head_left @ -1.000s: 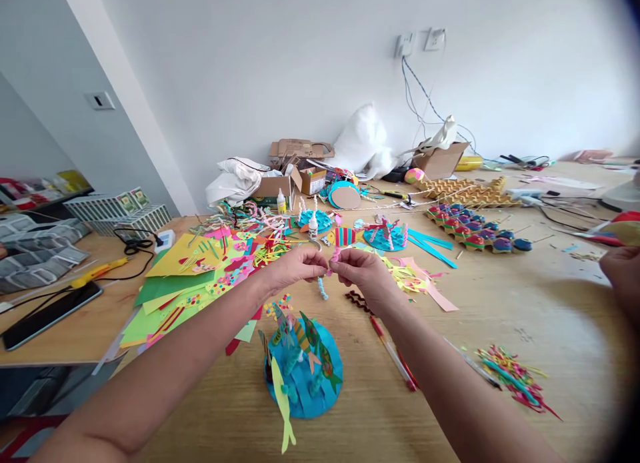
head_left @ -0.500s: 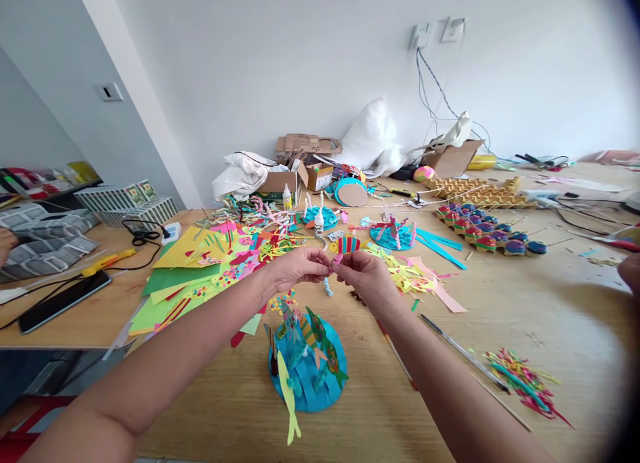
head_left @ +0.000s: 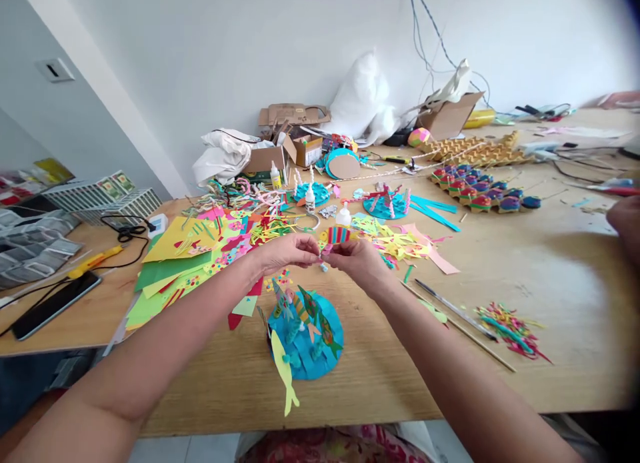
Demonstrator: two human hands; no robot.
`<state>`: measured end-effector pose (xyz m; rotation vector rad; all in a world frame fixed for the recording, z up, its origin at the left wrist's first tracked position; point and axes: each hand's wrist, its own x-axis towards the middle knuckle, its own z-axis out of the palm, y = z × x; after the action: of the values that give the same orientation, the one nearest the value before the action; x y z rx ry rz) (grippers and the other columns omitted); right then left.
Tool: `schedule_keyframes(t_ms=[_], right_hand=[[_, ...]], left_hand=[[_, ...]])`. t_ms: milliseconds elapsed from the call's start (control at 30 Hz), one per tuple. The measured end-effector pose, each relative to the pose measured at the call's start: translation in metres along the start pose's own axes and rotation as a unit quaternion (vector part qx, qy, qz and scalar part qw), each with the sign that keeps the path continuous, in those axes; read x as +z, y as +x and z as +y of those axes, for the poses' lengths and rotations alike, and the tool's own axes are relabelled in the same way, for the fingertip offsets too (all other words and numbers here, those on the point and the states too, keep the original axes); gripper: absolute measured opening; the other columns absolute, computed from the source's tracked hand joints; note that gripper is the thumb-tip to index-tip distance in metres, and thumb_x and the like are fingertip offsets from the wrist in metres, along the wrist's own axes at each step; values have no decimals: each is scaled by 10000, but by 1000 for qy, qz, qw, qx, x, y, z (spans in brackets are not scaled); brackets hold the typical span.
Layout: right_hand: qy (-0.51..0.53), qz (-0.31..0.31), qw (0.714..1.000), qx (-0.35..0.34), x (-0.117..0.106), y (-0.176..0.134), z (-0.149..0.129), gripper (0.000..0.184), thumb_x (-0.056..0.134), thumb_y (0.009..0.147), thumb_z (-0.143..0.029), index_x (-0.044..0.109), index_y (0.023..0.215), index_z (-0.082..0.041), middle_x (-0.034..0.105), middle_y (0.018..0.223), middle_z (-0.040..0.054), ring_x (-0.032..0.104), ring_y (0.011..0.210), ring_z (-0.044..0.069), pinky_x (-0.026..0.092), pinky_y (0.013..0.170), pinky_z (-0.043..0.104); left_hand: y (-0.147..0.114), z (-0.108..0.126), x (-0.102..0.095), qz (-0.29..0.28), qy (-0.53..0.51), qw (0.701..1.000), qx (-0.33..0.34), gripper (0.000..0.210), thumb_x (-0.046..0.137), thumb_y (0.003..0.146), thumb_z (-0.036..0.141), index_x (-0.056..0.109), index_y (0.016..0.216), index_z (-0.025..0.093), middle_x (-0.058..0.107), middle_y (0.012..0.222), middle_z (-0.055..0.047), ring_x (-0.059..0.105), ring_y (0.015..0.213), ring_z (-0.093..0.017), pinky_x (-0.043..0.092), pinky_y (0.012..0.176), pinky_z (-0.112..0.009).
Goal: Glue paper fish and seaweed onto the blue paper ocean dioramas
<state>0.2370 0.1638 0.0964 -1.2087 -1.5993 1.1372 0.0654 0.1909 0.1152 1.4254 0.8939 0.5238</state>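
Note:
My left hand (head_left: 300,249) and my right hand (head_left: 353,257) meet above the table, fingertips pinched together. A striped paper fish (head_left: 338,235) with a yellow head and red, blue and yellow bands shows just above my right fingers, which seem to hold it. At the fingertips is a small pink piece (head_left: 327,248), partly covered; its join to the fish is hidden. Nearer me, a round blue base (head_left: 320,366) carries upright paper fish (head_left: 320,316) and blue tufts. A plain yellow-green paper fish (head_left: 284,373) hangs over its left front edge.
Coloured paper sheets (head_left: 175,269) are piled at left. Behind the hands stand glue bottles (head_left: 310,199) and another blue base (head_left: 387,206). A pen (head_left: 453,306), a thin stick (head_left: 480,346) and paper shreds (head_left: 510,326) lie at right. Another person's hand (head_left: 625,223) shows at the right edge.
The view has tilted down, so the table's front edge now shows. Both hands stay pinched together with the striped fish beside them, and a glue bottle behind the fish has come into sight.

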Motion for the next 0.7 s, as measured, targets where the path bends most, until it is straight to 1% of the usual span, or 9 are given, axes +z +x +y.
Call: schedule_keyframes(t_ms=[33,67,167,233,300,400,533,600,700], right_hand=[[-20,-9,1000,3,1,-1,6,162,611,603,-302,633,598,-142,538,481,-31,419,442,74,280,425,203],[-40,-23,999,9,3,-2,11,153,599,614,-292,639,593,-147,535,476,-34,412,440,72,273,424,203],[-78,-54,995,21,11,-9,28,122,581,632,-262,649,591,-169,554,487,-37,431,455,79,285,435,203],[-104,-60,993,23,19,-13,36,83,591,622,-233,641,577,-184,565,493,-38,451,470,86,295,442,201],[-126,-59,990,26,26,-15,43,52,603,608,-208,630,567,-192,566,497,-39,465,484,93,299,447,199],[-137,-56,989,31,34,-17,51,47,616,602,-207,610,560,-186,569,540,-27,480,519,102,309,466,204],[-150,-36,988,21,40,-20,59,88,641,607,-250,601,596,-174,584,692,4,503,628,122,342,546,222],[-162,-31,986,3,40,-22,62,106,654,613,-265,602,617,-172,579,731,11,507,678,131,353,596,230],[-167,-32,985,-10,41,-25,65,114,670,614,-266,601,623,-175,573,729,5,506,705,132,355,626,230]], left_hand=[[-2,-2,-4,9,49,999,-8,191,659,602,224,577,757,149,556,705,12,505,653,-89,379,609,-225],[-4,-4,-9,33,92,995,-14,183,650,607,246,575,741,146,553,695,12,501,649,-94,378,602,-227],[-14,-11,-24,88,184,979,-14,161,624,620,280,578,686,141,540,666,15,487,644,-98,373,615,-228],[-21,-16,-32,111,216,970,-26,155,604,646,293,584,678,142,543,675,12,485,649,-99,370,617,-224],[-27,-20,-34,122,215,968,-41,168,599,658,308,584,687,143,536,665,13,487,641,-101,374,604,-219],[-31,-19,-29,128,182,973,-57,205,587,682,346,587,741,149,551,683,4,512,651,-108,400,607,-221],[-31,-4,-14,107,162,980,-38,239,549,731,384,597,820,167,606,829,-25,561,803,-135,428,728,-249],[-30,6,-6,86,195,977,-17,261,520,755,398,597,876,179,613,908,-33,558,889,-157,421,789,-272],[-28,18,5,51,284,958,6,296,485,778,407,588,949,188,605,990,-41,541,946,-184,413,818,-294]])
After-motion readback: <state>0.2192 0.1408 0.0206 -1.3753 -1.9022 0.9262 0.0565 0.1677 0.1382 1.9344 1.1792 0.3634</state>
